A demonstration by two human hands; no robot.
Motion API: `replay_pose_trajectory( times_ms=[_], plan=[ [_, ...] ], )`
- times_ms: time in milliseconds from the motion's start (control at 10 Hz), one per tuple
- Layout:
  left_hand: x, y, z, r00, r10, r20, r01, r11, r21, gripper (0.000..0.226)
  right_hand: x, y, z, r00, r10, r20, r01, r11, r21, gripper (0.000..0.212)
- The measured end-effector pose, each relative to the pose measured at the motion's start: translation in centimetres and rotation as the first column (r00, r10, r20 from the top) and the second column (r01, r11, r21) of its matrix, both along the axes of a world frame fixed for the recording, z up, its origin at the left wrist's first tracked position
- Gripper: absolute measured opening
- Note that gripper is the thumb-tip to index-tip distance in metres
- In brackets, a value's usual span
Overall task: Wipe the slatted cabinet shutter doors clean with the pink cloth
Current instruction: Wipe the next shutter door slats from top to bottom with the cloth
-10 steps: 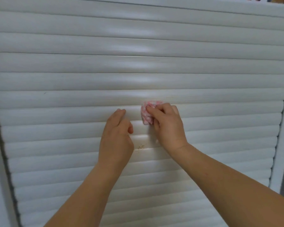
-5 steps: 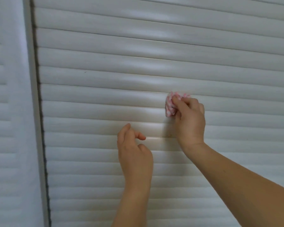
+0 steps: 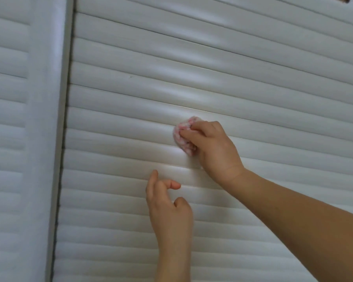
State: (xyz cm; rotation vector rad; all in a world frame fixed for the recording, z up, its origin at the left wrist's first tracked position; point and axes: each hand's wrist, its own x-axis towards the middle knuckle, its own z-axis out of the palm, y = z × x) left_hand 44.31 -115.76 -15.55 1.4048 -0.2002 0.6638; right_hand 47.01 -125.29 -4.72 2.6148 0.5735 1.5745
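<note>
- The right hand [image 3: 214, 147] has its grip curled round the bunched pink cloth [image 3: 183, 137], fingers folded over its right half, pressing it flat against the slats.
- The cloth sits on the shutter door [image 3: 253, 88] a little right of the picture's middle; its pink-and-white wad shows past the fingertips on the left and upper sides.
- The left hand [image 3: 168, 206] is lower and to the left of the cloth, apart from it, holding nothing; its fingers are loosely bent, forefinger raised near the slats, whether touching cannot be told.
- White slats run bare to the left of the cloth as far as the door's left edge, marked by a dark vertical seam [image 3: 64, 139].
- Beyond the seam stands a plain white upright frame [image 3: 45, 139], then a neighbouring slatted panel [image 3: 6, 139].
- Above and to the right of the right hand more bare slats reach to the picture's edges.
</note>
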Motion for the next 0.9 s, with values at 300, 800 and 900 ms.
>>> replay_pose_trajectory(
  times_ms=[300, 800, 900],
  plan=[
    [1.1, 1.9, 0.1, 0.999, -0.028, 0.025, 0.029, 0.999, -0.044, 0.043, 2.0, 0.8, 1.3, 0.957, -0.165, 0.239, 0.147, 0.985, 0.092, 0.017],
    [2.1, 4.1, -0.4, 0.994, -0.104, 0.041, 0.103, 0.994, 0.035, 0.044, 0.9, 1.0, -1.2, 0.988, -0.059, 0.140, 0.071, 0.994, -0.079, 0.037],
    [2.4, 4.6, -0.7, 0.995, -0.087, 0.056, 0.086, 0.996, 0.032, 0.045, 1.6, 1.7, -1.7, 0.983, -0.079, 0.164, 0.093, 0.992, -0.081, 0.034]
  ],
)
